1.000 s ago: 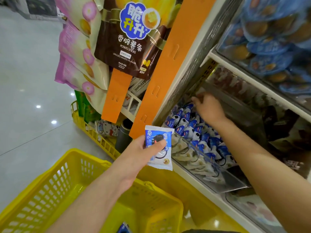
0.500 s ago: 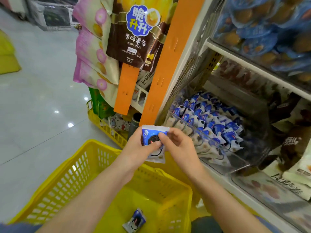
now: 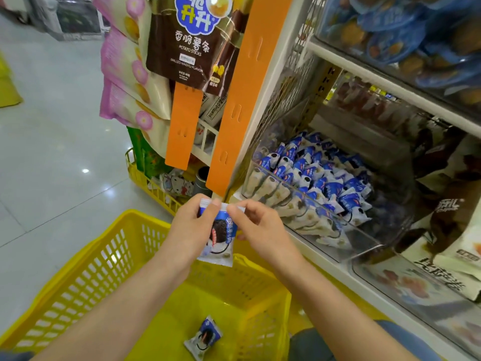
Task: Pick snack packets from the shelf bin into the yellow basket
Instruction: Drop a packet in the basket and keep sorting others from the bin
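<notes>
Snack packet [image 3: 220,235], blue and white with a dark biscuit printed on it, is hanging upright just above the far rim of the yellow basket [image 3: 78,287], and we are holding it in both hands. Our left hand [image 3: 191,230] is gripping its left side, thumb across the front near the top corner and fingers curled behind. Our right hand [image 3: 260,230] is pinching the top edge between thumb and forefinger, with the other fingers loosely curled and holding nothing else. A second packet [image 3: 203,340] of the same kind is lying on the basket's floor, near the basket's near side. Beyond the basket and to its right, the clear shelf bin [image 3: 369,246] is sitting on its shelf, holding many more of these packets [image 3: 312,178]. Above the basket's far side, a brown potato sticks bag [image 3: 187,43] is hanging beside an orange strip [image 3: 242,100].
</notes>
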A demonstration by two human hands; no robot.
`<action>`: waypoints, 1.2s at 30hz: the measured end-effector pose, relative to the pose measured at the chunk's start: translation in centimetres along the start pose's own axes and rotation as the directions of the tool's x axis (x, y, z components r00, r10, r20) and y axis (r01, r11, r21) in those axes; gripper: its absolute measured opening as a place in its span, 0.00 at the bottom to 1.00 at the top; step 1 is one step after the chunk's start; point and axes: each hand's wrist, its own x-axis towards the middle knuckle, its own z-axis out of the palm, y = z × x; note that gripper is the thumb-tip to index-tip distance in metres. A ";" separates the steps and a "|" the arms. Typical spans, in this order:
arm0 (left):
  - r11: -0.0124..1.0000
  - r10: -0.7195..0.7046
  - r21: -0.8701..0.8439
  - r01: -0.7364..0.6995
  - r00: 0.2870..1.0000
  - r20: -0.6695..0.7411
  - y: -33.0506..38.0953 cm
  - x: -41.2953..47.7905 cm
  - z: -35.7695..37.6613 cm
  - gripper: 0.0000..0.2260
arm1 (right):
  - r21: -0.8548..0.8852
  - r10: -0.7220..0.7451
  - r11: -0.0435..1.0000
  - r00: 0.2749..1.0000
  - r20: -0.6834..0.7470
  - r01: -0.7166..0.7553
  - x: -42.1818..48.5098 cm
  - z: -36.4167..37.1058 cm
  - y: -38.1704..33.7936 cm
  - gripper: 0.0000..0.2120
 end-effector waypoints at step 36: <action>0.957 0.230 0.185 -0.223 0.973 -0.015 -1.7 0.3 0.2 0.11 | -0.418 0.086 0.908 0.969 0.232 0.020 -0.5 -1.6 1.2 0.23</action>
